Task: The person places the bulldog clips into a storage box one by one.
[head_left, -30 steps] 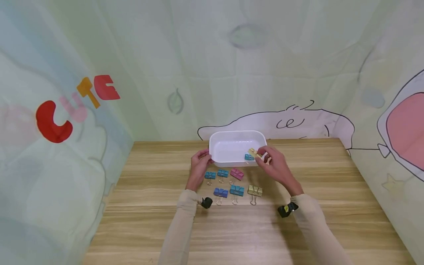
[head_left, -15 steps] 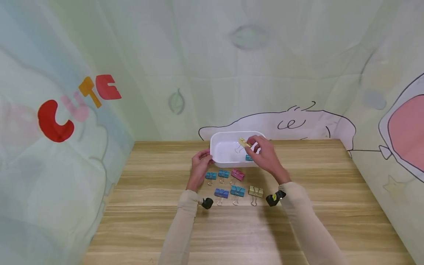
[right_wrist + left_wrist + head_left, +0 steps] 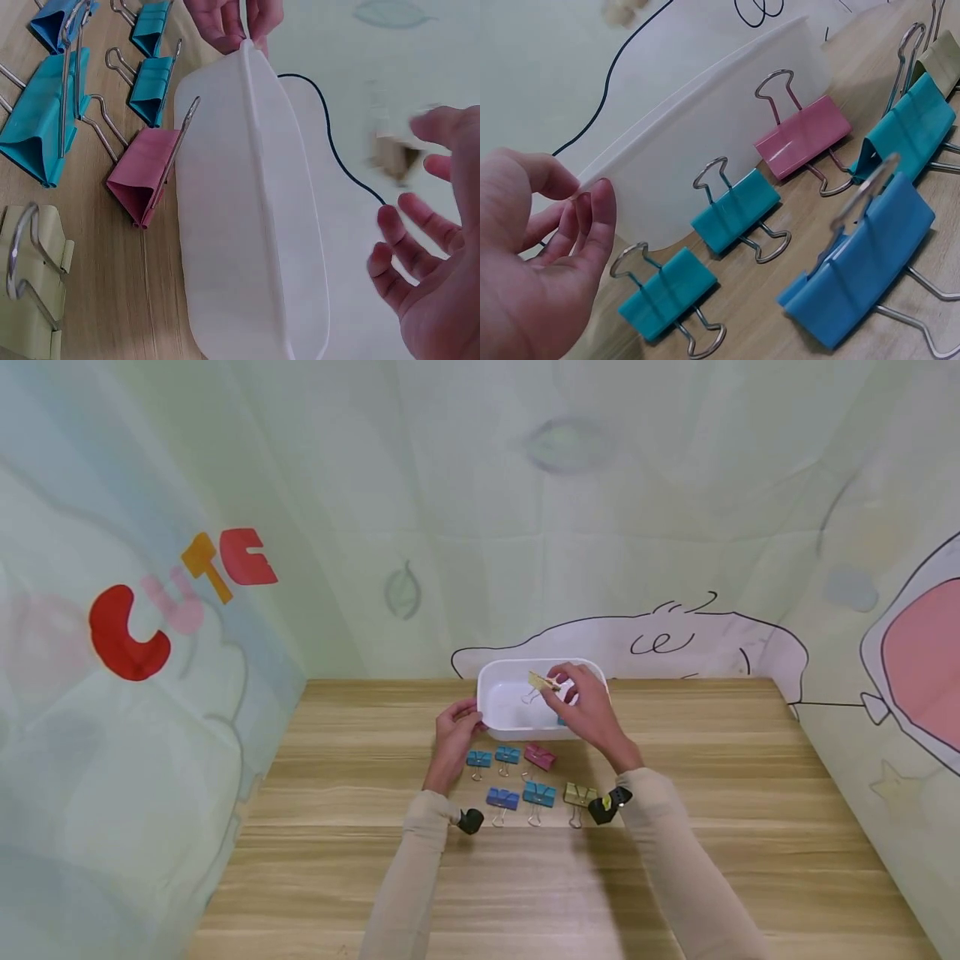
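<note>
My left hand (image 3: 454, 735) pinches the left end of a white plastic tray (image 3: 517, 734) between thumb and fingers. Over the tray's inside is my right hand (image 3: 592, 712), its thumb and fingers spread. A pale yellow binder clip (image 3: 537, 681) hangs just off those fingertips; in the right wrist view this yellow clip (image 3: 394, 157) is blurred and appears apart from them. A teal binder clip (image 3: 561, 722) inside the tray is mostly hidden by my right hand.
In front of the tray lie two small teal binder clips (image 3: 736, 211) and a pink one (image 3: 804, 137). Nearer me are a blue clip (image 3: 502, 798), a larger teal clip (image 3: 539, 793) and a yellow clip (image 3: 579, 794). A printed curtain (image 3: 360, 610) hangs behind the wooden table (image 3: 360, 760).
My right hand has moved left over the tray with the yellow binder clip, and its fingers have now parted from it. My left hand stays on the tray's rim.
</note>
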Demonstrator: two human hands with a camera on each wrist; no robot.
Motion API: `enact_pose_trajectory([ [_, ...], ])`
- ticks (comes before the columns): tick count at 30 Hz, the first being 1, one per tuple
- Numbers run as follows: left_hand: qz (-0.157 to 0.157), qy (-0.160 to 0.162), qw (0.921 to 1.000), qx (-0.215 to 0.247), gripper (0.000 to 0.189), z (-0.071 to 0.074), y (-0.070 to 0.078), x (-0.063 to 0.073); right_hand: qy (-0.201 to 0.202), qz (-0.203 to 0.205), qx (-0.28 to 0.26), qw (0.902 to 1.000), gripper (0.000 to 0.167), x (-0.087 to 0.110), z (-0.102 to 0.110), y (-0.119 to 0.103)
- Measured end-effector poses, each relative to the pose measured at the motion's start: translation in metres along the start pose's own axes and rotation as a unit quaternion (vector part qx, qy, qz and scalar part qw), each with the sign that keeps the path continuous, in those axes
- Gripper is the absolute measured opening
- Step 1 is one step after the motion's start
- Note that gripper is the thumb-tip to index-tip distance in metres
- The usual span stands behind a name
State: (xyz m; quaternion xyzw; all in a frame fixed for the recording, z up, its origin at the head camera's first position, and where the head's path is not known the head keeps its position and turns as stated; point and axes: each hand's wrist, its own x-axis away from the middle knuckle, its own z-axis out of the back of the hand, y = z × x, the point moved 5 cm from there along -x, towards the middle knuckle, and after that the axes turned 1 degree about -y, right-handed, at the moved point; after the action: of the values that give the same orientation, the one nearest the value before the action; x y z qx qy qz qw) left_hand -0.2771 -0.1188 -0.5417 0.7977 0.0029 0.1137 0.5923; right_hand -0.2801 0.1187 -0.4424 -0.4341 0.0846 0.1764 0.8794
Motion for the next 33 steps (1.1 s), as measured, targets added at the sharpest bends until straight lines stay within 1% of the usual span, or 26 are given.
enact_pose_trajectory([
  [3,0.000,0.001,1.0000,0.002,0.031,0.000,0.001,0.000,-0.014,-0.013,0.008,0.9998,0.052,0.002,-0.002,0.003],
  [6,0.000,0.002,1.0000,0.002,0.031,0.000,0.000,0.000,-0.020,-0.013,0.011,0.9996,0.059,0.004,-0.001,0.006],
  [10,-0.001,0.004,1.0000,-0.002,0.031,0.000,0.000,0.000,-0.019,-0.005,0.007,0.9998,0.058,0.005,0.003,0.007],
  [15,-0.002,0.000,1.0000,-0.005,0.032,0.000,0.001,0.000,-0.021,-0.005,0.004,0.9998,0.055,0.008,0.007,0.009],
  [22,-0.005,-0.005,1.0000,0.004,0.034,-0.001,0.000,-0.001,-0.028,0.007,0.013,0.9995,0.052,0.014,0.008,0.013],
  [28,-0.002,-0.005,1.0000,0.003,0.034,-0.002,-0.002,-0.002,-0.036,-0.002,0.011,0.9993,0.050,0.023,0.009,0.016],
  [33,-0.001,-0.001,1.0000,0.005,0.034,-0.001,-0.001,-0.002,-0.048,-0.016,0.004,0.9987,0.053,0.030,0.010,0.018],
])
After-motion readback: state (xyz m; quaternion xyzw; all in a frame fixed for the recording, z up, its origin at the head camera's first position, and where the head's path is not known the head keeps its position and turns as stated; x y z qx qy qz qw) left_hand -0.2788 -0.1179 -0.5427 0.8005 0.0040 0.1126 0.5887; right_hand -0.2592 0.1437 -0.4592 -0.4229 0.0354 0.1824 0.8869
